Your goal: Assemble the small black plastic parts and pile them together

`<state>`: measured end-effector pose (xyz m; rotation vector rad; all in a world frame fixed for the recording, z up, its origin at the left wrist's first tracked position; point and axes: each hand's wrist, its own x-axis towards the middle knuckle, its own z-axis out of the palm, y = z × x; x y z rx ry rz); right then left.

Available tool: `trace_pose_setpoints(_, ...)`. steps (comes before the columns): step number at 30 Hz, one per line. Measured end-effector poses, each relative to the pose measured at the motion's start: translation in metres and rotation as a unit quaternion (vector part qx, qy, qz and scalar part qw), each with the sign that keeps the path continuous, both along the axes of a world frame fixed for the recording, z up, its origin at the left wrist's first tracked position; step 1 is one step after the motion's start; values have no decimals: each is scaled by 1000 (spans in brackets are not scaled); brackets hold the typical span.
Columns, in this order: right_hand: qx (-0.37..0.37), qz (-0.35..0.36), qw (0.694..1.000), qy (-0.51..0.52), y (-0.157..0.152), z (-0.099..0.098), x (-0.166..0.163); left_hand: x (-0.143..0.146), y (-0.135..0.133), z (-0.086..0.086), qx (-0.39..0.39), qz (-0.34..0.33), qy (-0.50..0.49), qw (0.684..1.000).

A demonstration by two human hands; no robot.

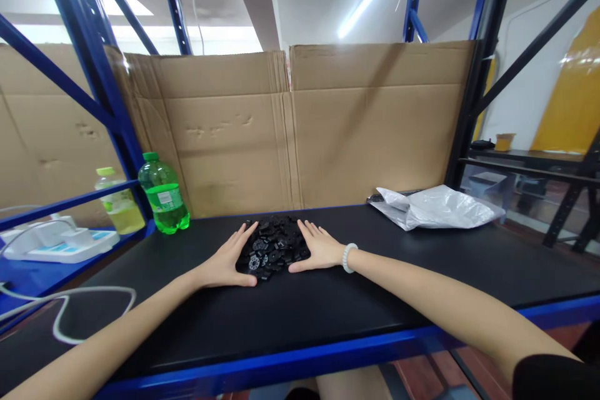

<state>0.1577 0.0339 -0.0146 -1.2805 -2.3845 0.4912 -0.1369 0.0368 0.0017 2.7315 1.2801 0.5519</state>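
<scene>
A heap of small black plastic parts (272,245) lies on the black worktop (328,319). My left hand (228,259) rests flat on the worktop against the heap's left side, fingers stretched out and together. Flat against the right side lies my right hand (319,248), with a white bead bracelet (348,257) on its wrist. Both hands cup the heap between them and hold nothing.
A green bottle (164,195) and a yellowish bottle (119,201) stand at the left by a blue rack post. A crumpled clear plastic bag (434,206) lies at the right rear. Cardboard sheets (300,125) wall off the back. A white power strip (60,242) and cable (70,309) sit far left.
</scene>
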Motion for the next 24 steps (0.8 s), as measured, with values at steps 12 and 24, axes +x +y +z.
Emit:
trace_pose_setpoints(12,57,-20,993,105,-27,7,15,8,-1,5,71,-39,-50,995)
trace_pose_setpoints(24,252,-82,953,149,-217,19,133,32,-135,25,-6,-66,-115,991)
